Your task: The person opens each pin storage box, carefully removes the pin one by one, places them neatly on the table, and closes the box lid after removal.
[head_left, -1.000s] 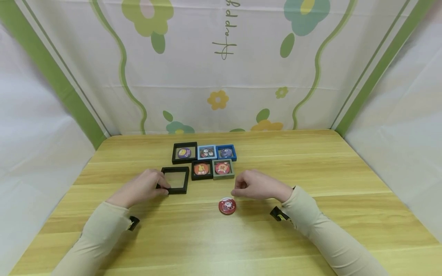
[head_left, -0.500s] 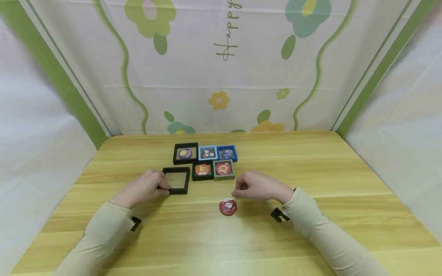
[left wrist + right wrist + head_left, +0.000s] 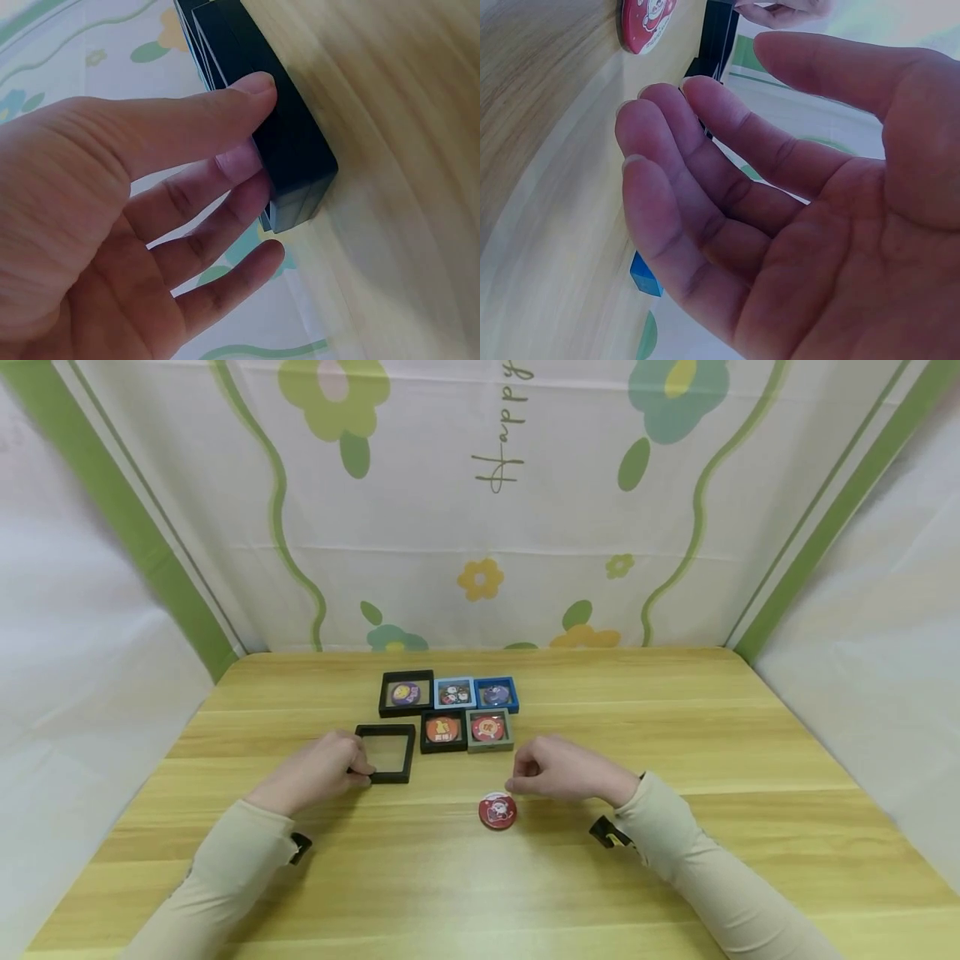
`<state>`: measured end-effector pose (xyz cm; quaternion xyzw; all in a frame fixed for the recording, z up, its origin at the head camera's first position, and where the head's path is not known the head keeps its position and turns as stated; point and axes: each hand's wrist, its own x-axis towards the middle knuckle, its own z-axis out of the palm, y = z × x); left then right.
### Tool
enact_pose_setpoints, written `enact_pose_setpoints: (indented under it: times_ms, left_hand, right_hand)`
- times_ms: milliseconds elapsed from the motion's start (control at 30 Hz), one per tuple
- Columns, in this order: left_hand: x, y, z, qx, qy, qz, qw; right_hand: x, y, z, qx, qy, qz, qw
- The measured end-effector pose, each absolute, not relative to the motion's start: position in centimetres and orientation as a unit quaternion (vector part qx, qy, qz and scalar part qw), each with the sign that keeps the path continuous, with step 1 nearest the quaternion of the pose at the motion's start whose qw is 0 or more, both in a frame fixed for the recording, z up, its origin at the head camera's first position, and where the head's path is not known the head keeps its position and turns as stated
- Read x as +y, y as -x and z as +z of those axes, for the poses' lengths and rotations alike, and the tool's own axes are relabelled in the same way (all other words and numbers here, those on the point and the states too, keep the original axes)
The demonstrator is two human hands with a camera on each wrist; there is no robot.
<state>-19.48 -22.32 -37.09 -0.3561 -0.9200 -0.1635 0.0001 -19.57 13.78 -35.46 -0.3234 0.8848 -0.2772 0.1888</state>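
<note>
A wood-grain surface [image 3: 480, 893] was seen from above, with both hands of a person reached out over it in pale beige sleeves [image 3: 678, 839]. By the left hand [image 3: 327, 768], a square black frame [image 3: 409, 756] was pinched at its near left corner; in the left wrist view the thumb was laid along the frame's thick side, with fingertips tucked behind it. The surface was seen through the frame's clear middle. The right hand [image 3: 558, 768] was held low with its fingers loosely bent and nothing grasped. Just beside its fingertips, a round red badge [image 3: 498, 811] with a white cartoon figure was laid on the surface; a gap between badge and fingers was shown in the right wrist view.

Beyond the hands, five badge cases were grouped in two rows. In the far row were placed a black case [image 3: 384, 693] with a purple badge, a light blue case [image 3: 454, 680] and a bright blue case [image 3: 513, 697]. In the near row, an orange badge [image 3: 442, 729] was contained in a smaller black case, beside a grey-green case [image 3: 490, 747] with a red disc inside. The background was filled by a white cloth [image 3: 420, 510] printed with flowers.
</note>
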Motion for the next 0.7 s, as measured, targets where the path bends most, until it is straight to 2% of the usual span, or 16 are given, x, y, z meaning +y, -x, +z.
enact_pose_setpoints:
  times_ms: [200,367,433,600,700]
  left_hand:
    - [-22.0,19.4,-37.0,-0.927,0.339,-0.162,-0.009]
    - [-21.3,19.2,-36.9,-0.937,0.306,-0.163,-0.045]
    - [-21.0,19.3,-36.8,-0.942,0.293,-0.163,-0.029]
    - [-20.8,20.9,-36.0,-0.947,0.282,-0.137,0.064]
    - [-21.1,23.0,-35.3,-0.95,0.278,-0.128,0.064]
  right_hand:
    - [13.9,19.8,-35.5,0.885,0.325,-0.276,0.189]
    - [13.9,19.9,-35.3,0.886,0.326,-0.277,0.181]
    - [13.9,20.0,-35.3,0.886,0.324,-0.282,0.173]
    - [14.1,19.9,-35.2,0.895,0.311,-0.296,0.126]
    - [14.1,19.9,-35.2,0.903,0.3,-0.291,0.1]
